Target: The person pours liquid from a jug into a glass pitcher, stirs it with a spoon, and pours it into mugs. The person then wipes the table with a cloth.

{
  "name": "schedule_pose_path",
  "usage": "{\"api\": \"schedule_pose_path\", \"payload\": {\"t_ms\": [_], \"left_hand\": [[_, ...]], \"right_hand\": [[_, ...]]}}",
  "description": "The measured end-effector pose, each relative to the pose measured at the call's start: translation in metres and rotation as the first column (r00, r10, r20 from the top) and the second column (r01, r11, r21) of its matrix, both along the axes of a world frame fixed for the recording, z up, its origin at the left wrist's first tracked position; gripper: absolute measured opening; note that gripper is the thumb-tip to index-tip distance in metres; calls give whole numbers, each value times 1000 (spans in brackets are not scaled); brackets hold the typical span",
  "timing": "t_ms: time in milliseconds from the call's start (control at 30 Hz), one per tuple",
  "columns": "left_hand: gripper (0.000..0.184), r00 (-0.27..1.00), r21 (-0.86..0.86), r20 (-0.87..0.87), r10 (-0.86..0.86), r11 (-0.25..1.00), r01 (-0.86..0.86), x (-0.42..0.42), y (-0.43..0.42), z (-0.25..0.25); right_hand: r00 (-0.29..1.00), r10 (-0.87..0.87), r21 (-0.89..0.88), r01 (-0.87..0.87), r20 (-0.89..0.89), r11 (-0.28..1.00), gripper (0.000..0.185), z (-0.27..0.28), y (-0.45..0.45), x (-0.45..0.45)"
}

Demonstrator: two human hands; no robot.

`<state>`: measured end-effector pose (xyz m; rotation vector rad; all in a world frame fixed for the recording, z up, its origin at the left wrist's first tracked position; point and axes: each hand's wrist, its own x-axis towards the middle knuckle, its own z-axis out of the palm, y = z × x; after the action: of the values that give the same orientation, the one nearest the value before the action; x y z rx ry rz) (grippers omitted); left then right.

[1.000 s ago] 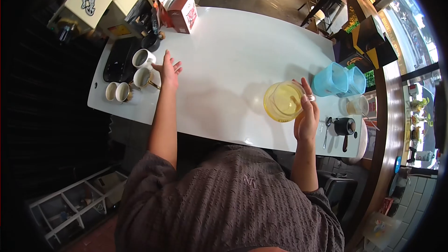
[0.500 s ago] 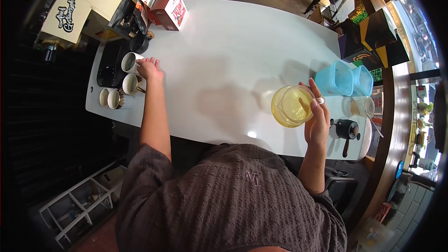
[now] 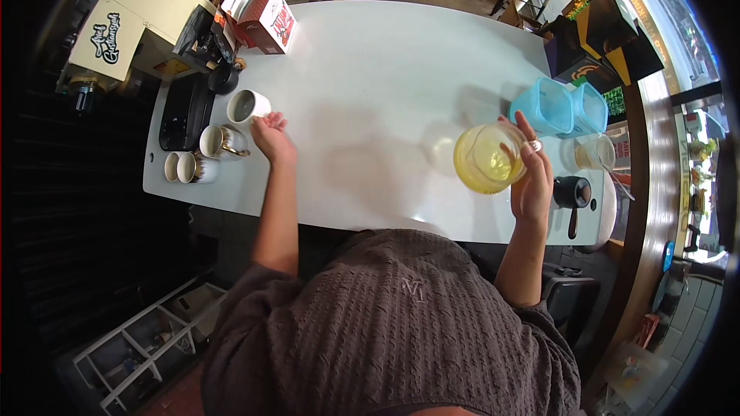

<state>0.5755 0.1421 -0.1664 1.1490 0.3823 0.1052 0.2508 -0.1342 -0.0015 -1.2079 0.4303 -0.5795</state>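
- Two vessels, one per hand, lie well apart across the glossy white tabletop point(image 3: 370, 54).
- Left hand point(image 3: 274, 137): we see fingers bunched around the near right side of a round white ceramic mug point(image 3: 260, 109), which lies just beyond and left of them; its handle is hidden.
- Right hand point(image 3: 532, 185): we see fingers wrapped about the handle of a clear glass pitcher of yellow liquid point(image 3: 484, 160), its body left of them, towards the mug.
- Both mouths face up; we cannot tell any slight tilt.
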Motion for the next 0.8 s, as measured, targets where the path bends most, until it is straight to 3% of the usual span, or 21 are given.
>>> {"api": "schedule_pose_path", "payload": {"t_ms": [100,200,267,333,400,533,633,800], "left_hand": [[29,980,40,128,-150,988,146,-49,-9,8],[27,953,31,142,-268,963,267,-84,-9,30],[28,877,37,131,-461,887,461,-104,-4,48],[26,843,43,121,-524,851,523,-122,1,66],[28,730,92,126,-671,741,665,-134,7,78],[32,641,176,84,-763,645,744,-160,9,106],[30,497,260,35,-867,488,833,-173,13,120],[31,444,224,29,-896,439,870,-194,9,148]], "right_hand": [[990,-137,-88,138,21,987,59,3,9,3],[995,-94,-7,94,-17,996,59,4,1,-8],[995,-103,5,103,-10,995,59,5,-4,-13],[993,-102,-1,102,64,995,54,11,-9,-15],[989,-136,-39,138,55,990,54,19,-16,-14],[975,-221,-198,224,38,954,49,37,-27,-5],[987,-157,-452,155,33,878,42,57,-33,4],[998,15,-548,19,57,836,31,95,-11,24]]}}
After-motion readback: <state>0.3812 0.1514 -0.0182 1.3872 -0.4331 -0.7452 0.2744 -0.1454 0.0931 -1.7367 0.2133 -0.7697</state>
